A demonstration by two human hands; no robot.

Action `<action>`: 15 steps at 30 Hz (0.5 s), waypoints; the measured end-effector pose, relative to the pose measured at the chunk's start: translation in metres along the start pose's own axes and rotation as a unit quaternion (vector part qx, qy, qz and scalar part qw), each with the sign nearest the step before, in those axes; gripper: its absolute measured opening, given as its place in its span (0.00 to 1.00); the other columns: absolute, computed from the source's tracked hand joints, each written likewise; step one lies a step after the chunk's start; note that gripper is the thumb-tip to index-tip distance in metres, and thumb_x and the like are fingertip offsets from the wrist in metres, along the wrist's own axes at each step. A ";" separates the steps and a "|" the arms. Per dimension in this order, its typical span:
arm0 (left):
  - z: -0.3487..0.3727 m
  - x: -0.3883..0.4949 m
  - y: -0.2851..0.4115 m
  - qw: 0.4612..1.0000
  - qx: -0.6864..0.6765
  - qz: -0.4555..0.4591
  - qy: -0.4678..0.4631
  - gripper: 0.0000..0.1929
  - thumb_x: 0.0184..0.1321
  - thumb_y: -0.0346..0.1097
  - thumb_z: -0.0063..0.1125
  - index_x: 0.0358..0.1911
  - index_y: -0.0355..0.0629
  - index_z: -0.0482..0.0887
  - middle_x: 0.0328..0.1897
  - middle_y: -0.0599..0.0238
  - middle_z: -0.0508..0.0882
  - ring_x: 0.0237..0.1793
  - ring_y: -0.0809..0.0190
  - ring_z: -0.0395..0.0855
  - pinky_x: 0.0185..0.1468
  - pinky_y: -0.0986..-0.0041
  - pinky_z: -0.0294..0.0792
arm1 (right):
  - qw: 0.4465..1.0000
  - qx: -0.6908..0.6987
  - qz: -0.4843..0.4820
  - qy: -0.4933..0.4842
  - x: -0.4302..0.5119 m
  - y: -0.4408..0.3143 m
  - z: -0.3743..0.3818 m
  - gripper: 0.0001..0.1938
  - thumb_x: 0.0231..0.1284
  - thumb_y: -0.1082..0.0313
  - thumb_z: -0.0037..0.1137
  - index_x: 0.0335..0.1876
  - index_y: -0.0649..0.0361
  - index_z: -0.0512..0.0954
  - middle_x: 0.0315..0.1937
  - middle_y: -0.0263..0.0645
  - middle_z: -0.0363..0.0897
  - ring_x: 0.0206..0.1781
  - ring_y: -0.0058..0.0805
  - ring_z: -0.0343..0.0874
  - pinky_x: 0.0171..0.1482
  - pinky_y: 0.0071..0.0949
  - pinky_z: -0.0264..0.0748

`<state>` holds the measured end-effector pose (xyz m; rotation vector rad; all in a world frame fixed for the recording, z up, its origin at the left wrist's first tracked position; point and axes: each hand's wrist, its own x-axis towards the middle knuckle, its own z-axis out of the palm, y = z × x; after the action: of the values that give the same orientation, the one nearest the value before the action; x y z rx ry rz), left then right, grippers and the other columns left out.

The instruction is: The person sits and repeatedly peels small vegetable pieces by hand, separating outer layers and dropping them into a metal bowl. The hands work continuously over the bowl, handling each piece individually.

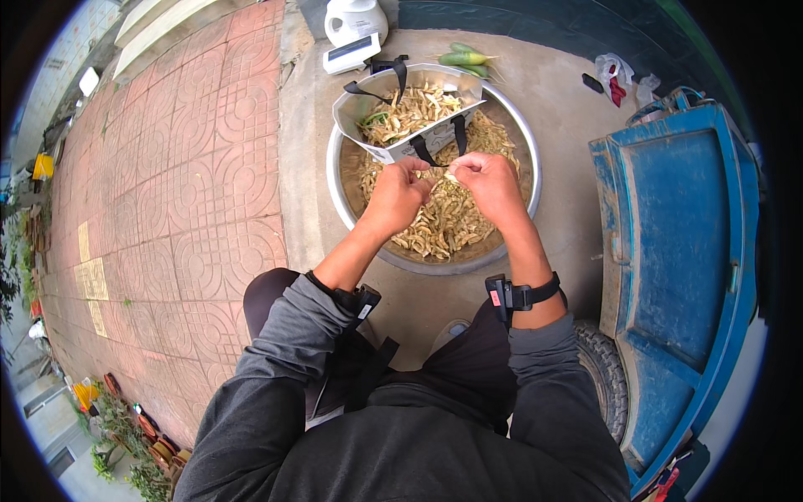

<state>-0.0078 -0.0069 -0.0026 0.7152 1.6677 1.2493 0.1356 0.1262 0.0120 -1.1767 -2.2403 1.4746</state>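
Over a wide metal basin (534, 154), my right hand (491, 185) pinches a pale dry bean pod (450, 178) between thumb and fingertips. Close to its left, my left hand (399, 196) has its fingers curled; whether they hold anything small is hidden. Dry, yellowish-brown pods (439, 229) lie in the basin below both hands. A white printed carrier bag (444, 133) with black straps sits in the far part of the basin. More dry pods (421, 106) fill the bag, with some green bits at its left. One black strap loop hangs near my fingertips.
Beyond the basin are a white plastic jug (356, 22), a white device with a dark panel (352, 54) and green radishes (465, 58). A blue metal cart (680, 251) with a tyre (603, 376) stands at the right. Patterned red paving (182, 188) spreads left.
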 end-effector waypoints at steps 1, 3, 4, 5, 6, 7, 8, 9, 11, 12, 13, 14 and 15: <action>-0.003 0.001 0.000 0.998 -0.054 -0.044 -0.005 0.11 0.73 0.40 0.61 0.44 0.38 0.84 0.27 0.71 0.83 0.24 0.72 0.75 0.28 0.78 0.67 | 0.998 -0.064 -0.002 0.030 0.001 0.001 0.000 0.11 0.66 0.64 0.63 0.36 0.66 0.87 0.25 0.35 0.86 0.29 0.20 0.82 0.35 0.27 0.77; -0.010 0.003 0.002 0.977 -0.173 -0.123 -0.011 0.13 0.75 0.43 0.59 0.47 0.40 0.84 0.29 0.72 0.83 0.26 0.73 0.76 0.29 0.80 0.67 | 0.993 -0.109 0.007 0.048 0.003 0.001 0.000 0.10 0.65 0.66 0.62 0.35 0.66 0.87 0.26 0.37 0.87 0.29 0.21 0.84 0.34 0.28 0.78; -0.013 0.004 0.003 0.958 -0.239 -0.158 -0.014 0.14 0.76 0.45 0.57 0.48 0.41 0.84 0.31 0.72 0.83 0.28 0.73 0.76 0.30 0.80 0.67 | 0.995 -0.090 0.018 0.037 0.006 -0.001 0.000 0.09 0.65 0.67 0.62 0.36 0.66 0.87 0.28 0.38 0.88 0.30 0.22 0.85 0.34 0.27 0.78; -0.016 0.004 0.004 0.933 -0.303 -0.191 -0.016 0.15 0.77 0.47 0.55 0.49 0.41 0.84 0.32 0.73 0.83 0.29 0.73 0.76 0.31 0.80 0.67 | 0.995 -0.080 0.044 0.028 0.008 -0.004 0.001 0.09 0.65 0.68 0.62 0.36 0.66 0.87 0.29 0.39 0.89 0.30 0.23 0.85 0.33 0.27 0.78; -0.018 0.005 0.005 0.926 -0.315 -0.207 -0.010 0.20 0.78 0.53 0.50 0.49 0.41 0.84 0.35 0.70 0.83 0.34 0.71 0.78 0.36 0.78 0.70 | 0.999 0.006 0.034 0.021 0.010 -0.007 0.002 0.08 0.65 0.69 0.63 0.40 0.66 0.87 0.32 0.40 0.90 0.32 0.23 0.86 0.35 0.26 0.79; -0.019 0.005 0.006 0.918 -0.337 -0.208 -0.008 0.21 0.78 0.53 0.49 0.49 0.41 0.84 0.35 0.69 0.84 0.34 0.70 0.78 0.37 0.77 0.71 | 0.996 0.085 0.038 0.015 0.012 -0.012 0.004 0.09 0.64 0.70 0.64 0.43 0.67 0.87 0.36 0.42 0.91 0.34 0.23 0.87 0.36 0.25 0.80; -0.020 0.005 0.007 0.910 -0.359 -0.209 -0.006 0.22 0.78 0.54 0.49 0.49 0.41 0.84 0.35 0.69 0.84 0.35 0.69 0.79 0.38 0.76 0.72 | 0.986 0.162 0.048 0.012 0.014 -0.016 0.007 0.10 0.64 0.71 0.64 0.47 0.67 0.86 0.39 0.43 0.91 0.36 0.24 0.88 0.37 0.23 0.81; -0.021 0.004 0.007 0.901 -0.380 -0.210 -0.005 0.22 0.78 0.55 0.48 0.49 0.41 0.84 0.35 0.68 0.84 0.35 0.68 0.79 0.38 0.75 0.72 | 0.974 0.226 0.025 0.023 0.015 -0.020 0.010 0.13 0.64 0.71 0.65 0.51 0.67 0.85 0.42 0.44 0.91 0.38 0.24 0.88 0.38 0.22 0.81; -0.022 0.004 0.008 0.895 -0.394 -0.211 -0.003 0.23 0.79 0.56 0.47 0.49 0.41 0.84 0.36 0.65 0.85 0.35 0.64 0.80 0.40 0.72 0.73 | 0.933 0.356 -0.040 0.039 0.017 -0.028 0.017 0.19 0.63 0.72 0.67 0.58 0.68 0.82 0.48 0.46 0.89 0.43 0.24 0.88 0.42 0.21 0.83; -0.023 0.004 0.008 0.893 -0.398 -0.211 -0.004 0.23 0.79 0.56 0.47 0.48 0.41 0.84 0.36 0.65 0.85 0.35 0.63 0.80 0.41 0.71 0.74 | 0.943 0.330 -0.025 0.021 0.017 -0.029 0.016 0.23 0.64 0.70 0.69 0.64 0.68 0.80 0.55 0.49 0.86 0.50 0.26 0.87 0.48 0.23 0.84; -0.024 0.004 0.007 0.891 -0.403 -0.210 -0.005 0.23 0.79 0.56 0.47 0.48 0.40 0.84 0.36 0.64 0.85 0.36 0.63 0.81 0.41 0.71 0.74 | 0.961 0.275 -0.034 0.008 0.015 -0.030 0.018 0.23 0.64 0.69 0.69 0.63 0.67 0.80 0.56 0.47 0.86 0.51 0.27 0.86 0.50 0.26 0.83; -0.025 0.005 0.007 0.890 -0.407 -0.208 -0.004 0.23 0.79 0.55 0.46 0.48 0.40 0.84 0.36 0.64 0.85 0.35 0.63 0.81 0.40 0.70 0.74 | 0.973 0.223 -0.056 -0.008 0.011 -0.030 0.020 0.23 0.64 0.69 0.69 0.63 0.66 0.81 0.56 0.46 0.86 0.53 0.27 0.86 0.52 0.28 0.83; -0.025 0.005 0.006 0.888 -0.410 -0.207 -0.002 0.23 0.79 0.55 0.46 0.47 0.39 0.83 0.35 0.63 0.84 0.34 0.63 0.80 0.39 0.70 0.74 | 0.983 0.170 -0.069 -0.022 0.008 -0.029 0.021 0.22 0.63 0.68 0.69 0.62 0.65 0.81 0.57 0.45 0.85 0.55 0.28 0.85 0.54 0.31 0.82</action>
<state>-0.0327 -0.0110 0.0032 -0.1534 1.0346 1.4489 0.1036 0.1130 0.0250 -0.8742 -1.9453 1.7503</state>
